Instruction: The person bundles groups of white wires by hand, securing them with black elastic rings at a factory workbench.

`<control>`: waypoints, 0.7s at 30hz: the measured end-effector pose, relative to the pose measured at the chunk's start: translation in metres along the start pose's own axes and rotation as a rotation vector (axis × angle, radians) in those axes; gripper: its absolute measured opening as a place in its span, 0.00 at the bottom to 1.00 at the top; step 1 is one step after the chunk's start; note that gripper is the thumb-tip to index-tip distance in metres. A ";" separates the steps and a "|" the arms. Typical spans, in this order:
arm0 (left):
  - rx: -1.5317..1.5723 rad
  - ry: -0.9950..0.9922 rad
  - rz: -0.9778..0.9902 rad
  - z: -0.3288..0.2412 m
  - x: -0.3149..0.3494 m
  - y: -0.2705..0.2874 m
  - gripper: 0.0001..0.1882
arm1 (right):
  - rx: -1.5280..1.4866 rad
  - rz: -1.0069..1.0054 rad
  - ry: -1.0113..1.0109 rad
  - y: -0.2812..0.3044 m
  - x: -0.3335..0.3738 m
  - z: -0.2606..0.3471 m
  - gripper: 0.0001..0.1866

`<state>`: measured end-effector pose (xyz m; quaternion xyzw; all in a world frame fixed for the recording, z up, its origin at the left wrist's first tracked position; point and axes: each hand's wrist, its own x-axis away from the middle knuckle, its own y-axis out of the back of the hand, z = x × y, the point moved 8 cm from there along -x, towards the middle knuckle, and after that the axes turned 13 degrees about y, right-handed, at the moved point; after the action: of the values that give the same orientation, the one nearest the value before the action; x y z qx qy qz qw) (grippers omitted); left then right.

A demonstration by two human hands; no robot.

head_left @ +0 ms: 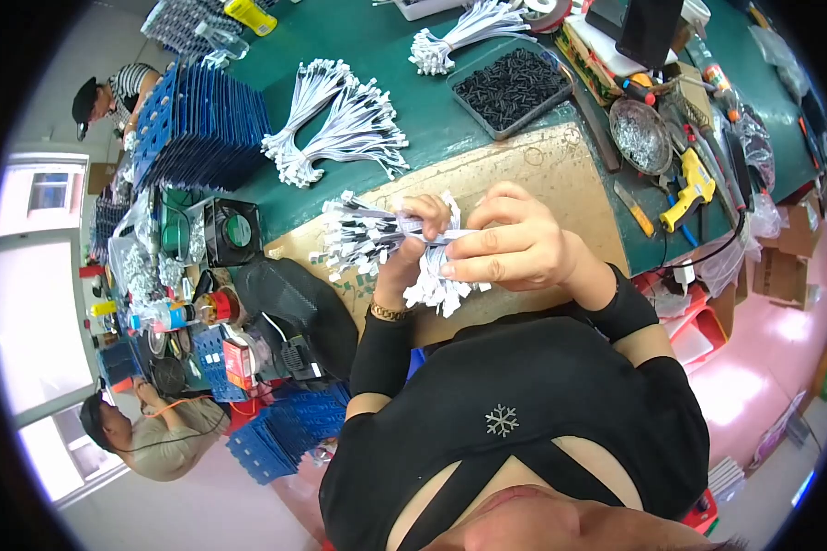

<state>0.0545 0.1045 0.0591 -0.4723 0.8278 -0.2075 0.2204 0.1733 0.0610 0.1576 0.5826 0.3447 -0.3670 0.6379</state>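
A bundle of short white cables (354, 237) with small white plug ends is bunched up over the wooden board (560, 184). My left hand (404, 262) is closed around its middle, with plug ends sticking out to the left and below. From the right, my right hand (524, 241) pinches the bundle near the left fingertips. Whether a thin tie lies between the fingers I cannot make out. Beyond the board, more bundled white cables (358, 129) lie on the green table, and another cable bundle (459, 37) lies farther back.
A grey tray of small black parts (510, 87) stands behind the board. To the right are a metal bowl (640, 138), a yellow glue gun (689, 191) and a knife (634, 211). Stacked blue panels (198, 129) stand at the left. Two other people work at the far left.
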 end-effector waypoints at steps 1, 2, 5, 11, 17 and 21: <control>-0.055 -0.020 0.030 -0.001 -0.001 -0.002 0.21 | -0.020 -0.021 0.027 0.001 0.000 0.001 0.12; -0.053 -0.014 0.037 0.000 -0.002 0.000 0.21 | -0.040 -0.040 0.056 0.002 0.001 0.001 0.12; -0.024 -0.017 -0.007 0.000 0.002 0.004 0.21 | -0.062 -0.047 0.061 0.003 0.002 -0.001 0.12; 0.211 -0.032 -0.006 -0.005 0.003 -0.006 0.18 | -0.143 -0.103 0.031 0.004 0.001 -0.003 0.11; 0.208 0.007 -0.031 -0.007 0.008 0.007 0.15 | -0.282 -0.076 0.001 0.001 0.001 -0.010 0.15; 0.175 -0.038 -0.046 -0.006 0.008 0.010 0.15 | -0.355 -0.143 -0.187 0.002 0.018 -0.030 0.12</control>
<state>0.0402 0.1029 0.0569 -0.4738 0.7911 -0.2751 0.2719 0.1837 0.0895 0.1406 0.3985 0.3838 -0.3972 0.7322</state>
